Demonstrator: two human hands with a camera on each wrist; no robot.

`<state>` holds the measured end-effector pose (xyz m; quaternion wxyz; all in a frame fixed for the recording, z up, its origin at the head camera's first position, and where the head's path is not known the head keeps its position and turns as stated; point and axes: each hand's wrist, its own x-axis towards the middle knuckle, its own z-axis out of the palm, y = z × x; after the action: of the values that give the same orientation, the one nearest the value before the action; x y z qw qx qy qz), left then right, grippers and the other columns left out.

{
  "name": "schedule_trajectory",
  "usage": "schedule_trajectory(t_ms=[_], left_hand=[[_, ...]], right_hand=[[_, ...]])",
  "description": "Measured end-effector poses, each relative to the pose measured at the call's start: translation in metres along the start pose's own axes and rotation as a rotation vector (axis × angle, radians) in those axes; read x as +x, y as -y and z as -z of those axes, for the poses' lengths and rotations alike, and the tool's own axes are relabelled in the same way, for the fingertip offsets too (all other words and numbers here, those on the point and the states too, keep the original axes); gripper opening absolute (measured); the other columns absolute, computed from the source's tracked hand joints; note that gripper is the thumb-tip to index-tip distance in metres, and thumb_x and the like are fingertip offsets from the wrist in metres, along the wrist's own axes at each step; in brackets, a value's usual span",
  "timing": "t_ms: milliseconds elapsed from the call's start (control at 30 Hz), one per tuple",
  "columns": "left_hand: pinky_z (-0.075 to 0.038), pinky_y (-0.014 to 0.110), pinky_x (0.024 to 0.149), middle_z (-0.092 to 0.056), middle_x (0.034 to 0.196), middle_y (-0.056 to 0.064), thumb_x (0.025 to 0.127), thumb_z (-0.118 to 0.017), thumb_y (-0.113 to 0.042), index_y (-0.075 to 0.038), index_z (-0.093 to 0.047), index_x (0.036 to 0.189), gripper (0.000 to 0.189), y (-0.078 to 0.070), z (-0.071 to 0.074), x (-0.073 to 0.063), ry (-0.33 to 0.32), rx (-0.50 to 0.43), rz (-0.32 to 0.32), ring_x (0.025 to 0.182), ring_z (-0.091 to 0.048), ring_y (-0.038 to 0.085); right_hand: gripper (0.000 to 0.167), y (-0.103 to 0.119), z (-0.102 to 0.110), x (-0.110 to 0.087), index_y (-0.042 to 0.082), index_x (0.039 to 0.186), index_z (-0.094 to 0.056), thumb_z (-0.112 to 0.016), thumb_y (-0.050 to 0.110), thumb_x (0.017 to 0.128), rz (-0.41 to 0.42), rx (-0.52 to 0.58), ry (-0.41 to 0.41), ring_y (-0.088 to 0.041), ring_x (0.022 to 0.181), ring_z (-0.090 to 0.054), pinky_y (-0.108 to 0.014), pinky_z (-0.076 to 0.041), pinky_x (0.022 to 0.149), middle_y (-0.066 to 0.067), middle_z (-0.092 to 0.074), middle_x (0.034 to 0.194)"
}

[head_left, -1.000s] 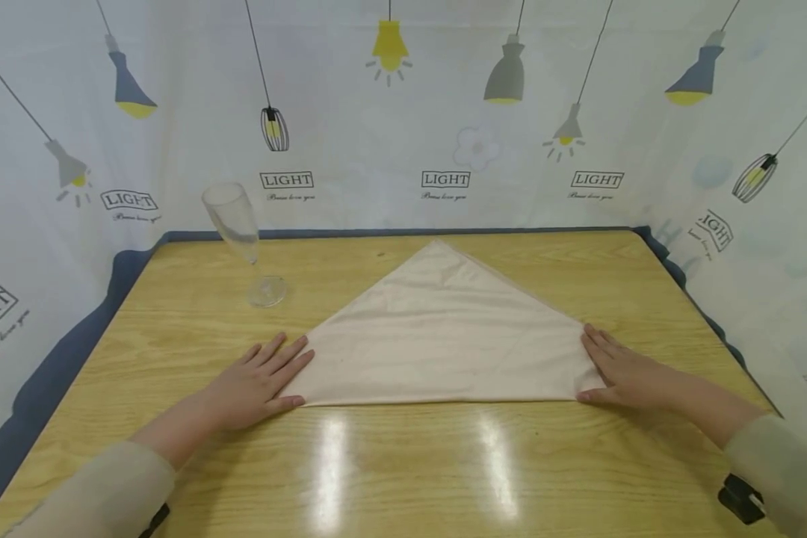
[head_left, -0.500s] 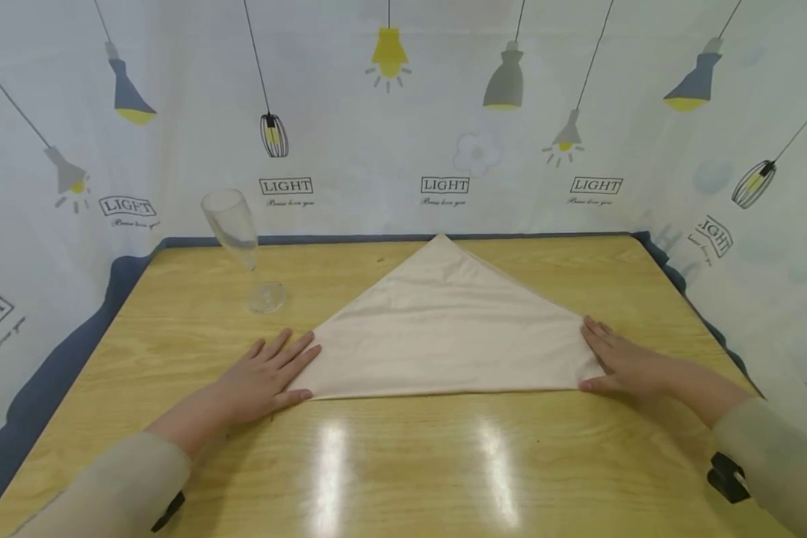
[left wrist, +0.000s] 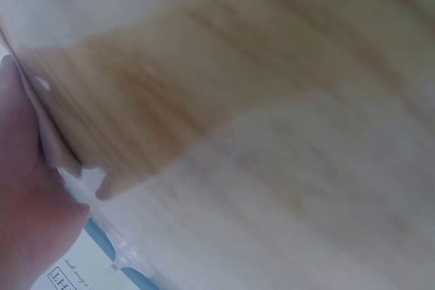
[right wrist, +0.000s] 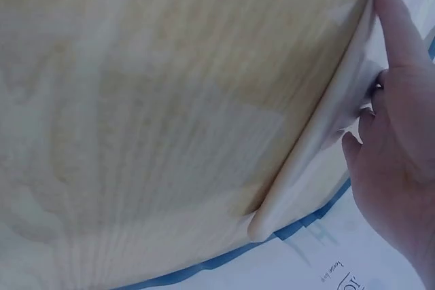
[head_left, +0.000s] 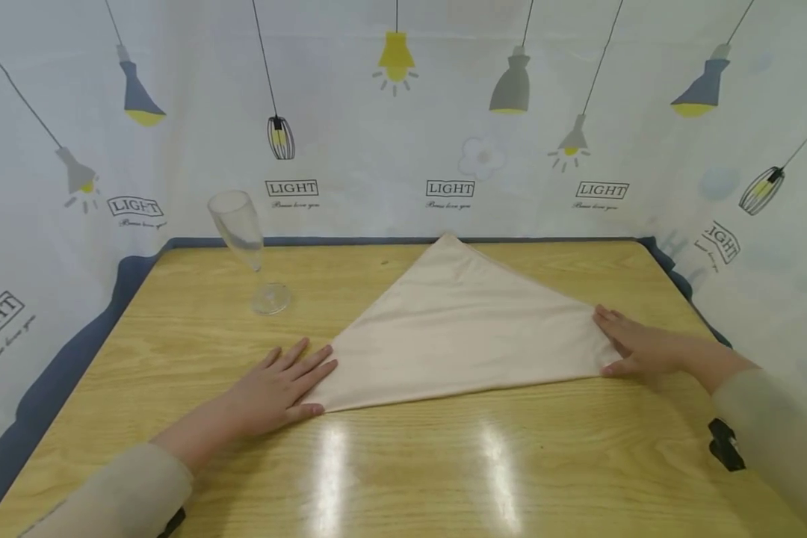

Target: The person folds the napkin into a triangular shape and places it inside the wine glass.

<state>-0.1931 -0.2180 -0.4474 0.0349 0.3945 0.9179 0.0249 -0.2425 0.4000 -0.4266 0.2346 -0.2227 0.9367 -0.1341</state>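
Note:
A pale cream cloth napkin (head_left: 457, 329), folded into a triangle, lies on the table with its point towards the back and its long edge slanting in front. My left hand (head_left: 276, 392) rests on its left corner, fingers spread and straight, thumb at the front edge. On the right corner lies my right hand (head_left: 635, 347), its fingertips and thumb touching the cloth. The right wrist view has the napkin's edge (right wrist: 299, 161) running beside the right hand (right wrist: 401, 120). In the left wrist view, the left hand (left wrist: 30, 202) shows at the left side.
A clear champagne flute (head_left: 238, 224) stands at the back left of the wooden table (head_left: 410, 463). A white curtain (head_left: 350, 97) printed with lamps surrounds the table's back and sides, with a dark blue border along the table edge.
The napkin has turned slightly and shifted right: its right corner has moved away from me, its left corner a little nearer. Both hands have moved with the corners.

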Motion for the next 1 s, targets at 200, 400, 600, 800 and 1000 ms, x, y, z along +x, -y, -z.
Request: schedule_trajectory(t_ms=[200,400,600,800,1000], left_hand=[[-0.025,0.067,0.105,-0.023,0.159,0.010,0.101,-0.039,-0.053,-0.014,-0.031,0.154,0.066,-0.001,-0.002,0.002,-0.021,0.025,-0.011,0.143,-0.019,0.041],[-0.024,0.067,0.105,-0.023,0.158,0.014,0.101,-0.040,-0.053,-0.012,-0.032,0.153,0.066,-0.006,-0.001,0.004,-0.017,0.010,-0.014,0.142,-0.019,0.043],[-0.022,0.065,0.108,-0.017,0.161,0.010,0.101,-0.037,-0.055,-0.017,-0.027,0.155,0.067,-0.004,-0.005,0.004,0.005,0.028,0.027,0.145,-0.014,0.039],[-0.021,0.066,0.107,-0.019,0.160,0.014,0.100,-0.039,-0.057,-0.013,-0.029,0.154,0.071,-0.002,-0.004,0.000,-0.005,-0.008,0.048,0.144,-0.015,0.040],[-0.033,0.063,0.102,-0.038,0.148,0.021,0.092,-0.060,-0.054,-0.002,-0.044,0.143,0.075,-0.005,0.006,-0.009,-0.077,-0.024,0.172,0.136,-0.033,0.042]], right_hand=[[0.105,-0.002,0.018,0.005,-0.019,0.146,-0.011,-0.071,0.044,0.087,-0.028,-0.005,0.043,-0.060,0.135,0.001,-0.068,-0.007,0.107,-0.042,0.002,0.150],[0.093,0.018,0.020,0.015,-0.023,0.140,-0.025,-0.068,0.043,0.089,0.004,-0.253,0.018,-0.063,0.132,-0.013,-0.068,-0.018,0.105,-0.048,-0.013,0.144],[0.079,0.117,0.009,0.035,-0.012,0.145,-0.031,-0.063,0.038,0.094,0.097,-0.336,-0.080,-0.052,0.136,-0.023,-0.060,-0.025,0.108,-0.035,-0.024,0.150],[0.070,0.202,-0.016,0.047,0.000,0.149,-0.036,-0.060,0.040,0.096,0.283,-0.440,-0.063,-0.039,0.139,-0.031,-0.050,-0.031,0.110,-0.022,-0.030,0.153],[0.069,0.231,-0.033,0.052,0.003,0.149,-0.037,-0.061,0.040,0.096,0.343,-0.429,-0.032,-0.033,0.140,-0.032,-0.046,-0.032,0.110,-0.017,-0.032,0.154]])
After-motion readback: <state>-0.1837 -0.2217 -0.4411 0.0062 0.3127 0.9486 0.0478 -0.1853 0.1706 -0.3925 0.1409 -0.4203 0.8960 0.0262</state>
